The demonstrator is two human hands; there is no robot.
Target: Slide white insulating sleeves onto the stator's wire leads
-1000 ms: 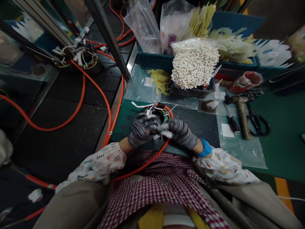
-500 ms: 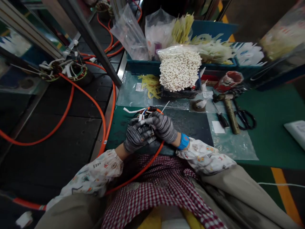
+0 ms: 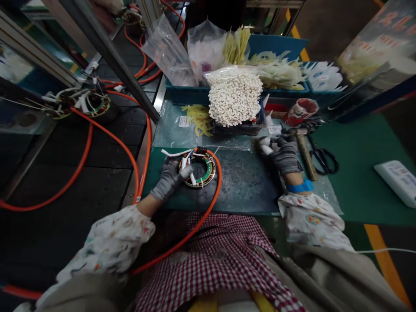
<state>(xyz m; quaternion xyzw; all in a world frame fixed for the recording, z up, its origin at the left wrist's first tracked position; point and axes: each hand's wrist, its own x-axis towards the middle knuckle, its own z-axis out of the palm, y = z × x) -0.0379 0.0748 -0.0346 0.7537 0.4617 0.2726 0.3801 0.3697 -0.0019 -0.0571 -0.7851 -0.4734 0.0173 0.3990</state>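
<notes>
A round motor stator (image 3: 199,169) with green and copper windings and white sleeved wires lies on the dark mat (image 3: 243,182). My left hand (image 3: 169,177), in a grey striped glove, grips its left rim with the thumb on a white sleeve. My right hand (image 3: 283,152), also gloved, is off to the right by a small tape roll (image 3: 264,145), fingers curled around small white pieces. An orange cable (image 3: 208,203) loops from the stator toward my lap.
A bag of white tubes (image 3: 234,94) stands behind the mat, in front of blue bins (image 3: 276,47) of yellow and white parts. A hammer (image 3: 305,149) and scissors (image 3: 323,156) lie right of my right hand. Another stator (image 3: 81,104) sits far left on the black conveyor.
My right hand left the stator and moved right to the tape roll. The stator, held up in both hands before, now lies flat on the mat under my left hand.
</notes>
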